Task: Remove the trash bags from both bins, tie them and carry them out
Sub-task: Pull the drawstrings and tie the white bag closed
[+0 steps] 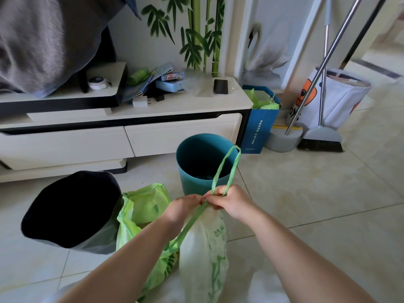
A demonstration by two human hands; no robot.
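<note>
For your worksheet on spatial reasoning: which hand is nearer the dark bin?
Left. The left hand is just right of the dark bin; the right hand lies farther right.

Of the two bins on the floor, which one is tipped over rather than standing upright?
The dark bin on the left, its mouth tilted toward the camera beside the open green bag. The teal bin stands upright and looks empty.

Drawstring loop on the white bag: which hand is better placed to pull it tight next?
Probably the right hand: the green loop rises straight from its pinch. The left hand pinches the white bag at its neck, so it can brace.
</note>
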